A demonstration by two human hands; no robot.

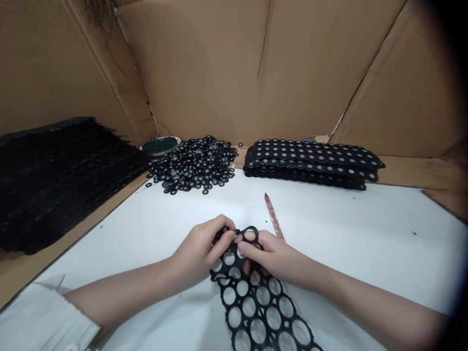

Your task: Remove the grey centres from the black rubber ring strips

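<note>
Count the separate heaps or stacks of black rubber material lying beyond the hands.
3: a dark stack at left, a loose ring pile in the middle, a sheet stack at right. More may lie outside view.

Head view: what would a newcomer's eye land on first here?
First, the two hands meeting at the centre of the white table: the left hand and the right hand pinch the far end of a black rubber sheet of round holes that runs toward the viewer. Behind them, a loose pile of black rings lies at the table's back edge, with a stack of filled black sheets to its right.
</note>
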